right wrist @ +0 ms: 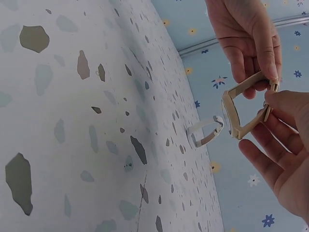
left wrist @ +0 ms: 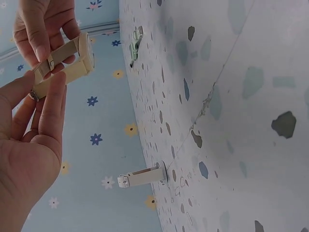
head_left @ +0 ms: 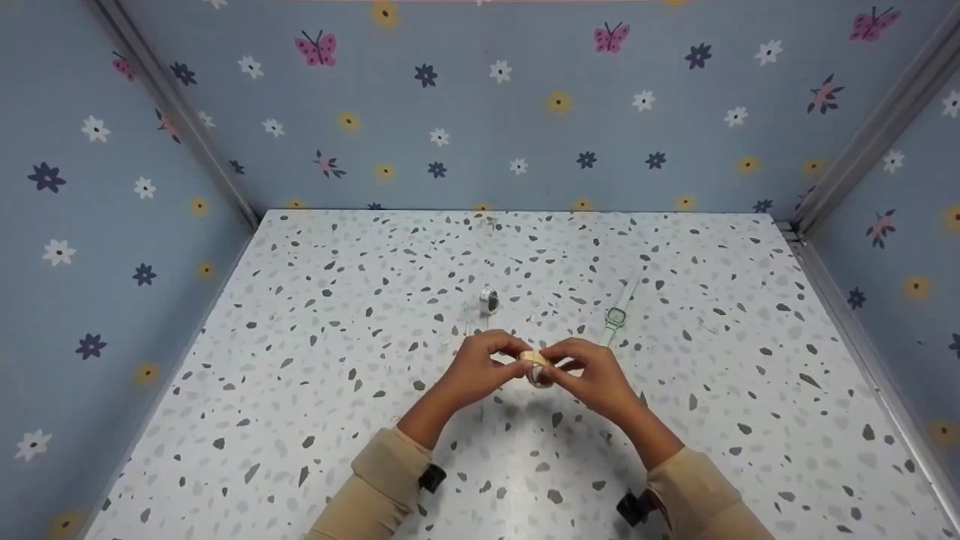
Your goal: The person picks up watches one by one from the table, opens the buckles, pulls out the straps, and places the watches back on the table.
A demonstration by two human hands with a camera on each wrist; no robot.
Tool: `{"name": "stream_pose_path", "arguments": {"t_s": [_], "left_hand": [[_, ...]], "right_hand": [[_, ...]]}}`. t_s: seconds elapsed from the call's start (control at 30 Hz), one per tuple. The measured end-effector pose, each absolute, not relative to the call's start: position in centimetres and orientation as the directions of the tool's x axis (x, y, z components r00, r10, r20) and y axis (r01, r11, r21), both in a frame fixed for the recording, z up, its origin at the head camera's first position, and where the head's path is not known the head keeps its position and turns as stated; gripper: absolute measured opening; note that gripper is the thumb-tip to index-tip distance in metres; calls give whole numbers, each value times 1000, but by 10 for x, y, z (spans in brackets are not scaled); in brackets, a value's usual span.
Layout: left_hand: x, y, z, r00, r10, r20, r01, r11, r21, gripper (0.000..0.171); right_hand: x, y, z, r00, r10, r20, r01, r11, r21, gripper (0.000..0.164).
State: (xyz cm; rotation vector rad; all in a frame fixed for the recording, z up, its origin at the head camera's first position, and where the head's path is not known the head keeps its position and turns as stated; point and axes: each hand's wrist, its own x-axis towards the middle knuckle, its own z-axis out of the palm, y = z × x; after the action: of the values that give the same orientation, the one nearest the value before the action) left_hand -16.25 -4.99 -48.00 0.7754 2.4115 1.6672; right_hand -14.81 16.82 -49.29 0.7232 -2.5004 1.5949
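Note:
A cream wristwatch (head_left: 534,358) is between both hands above the table, its strap bent round into a loop. My left hand (head_left: 480,366) pinches the strap with thumb and fingers from one side. From the other side my right hand (head_left: 598,377) pinches the strap by its buckle end. In the left wrist view the cream watch (left wrist: 77,70) has its case facing away from the hands, with a metal buckle (left wrist: 50,62) near the fingertips. The right wrist view shows the watch's looped strap (right wrist: 248,84) side-on; fingers partly hide where its ends meet.
A white watch (head_left: 489,300) with a looped strap stands on the speckled table (head_left: 337,315) beyond the left hand. A pale green watch (head_left: 616,317) lies stretched out beyond the right hand. Flowered panels (head_left: 480,105) close off the back and sides.

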Motion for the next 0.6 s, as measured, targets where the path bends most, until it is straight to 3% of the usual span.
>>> {"name": "stream_pose_path", "arguments": {"t_s": [0.6], "left_hand": [[-163, -54, -479, -874, 451, 183, 302, 209, 930, 17]], "right_hand": [[-147, 175, -495, -881, -343, 327, -450, 388, -805, 16]]}}
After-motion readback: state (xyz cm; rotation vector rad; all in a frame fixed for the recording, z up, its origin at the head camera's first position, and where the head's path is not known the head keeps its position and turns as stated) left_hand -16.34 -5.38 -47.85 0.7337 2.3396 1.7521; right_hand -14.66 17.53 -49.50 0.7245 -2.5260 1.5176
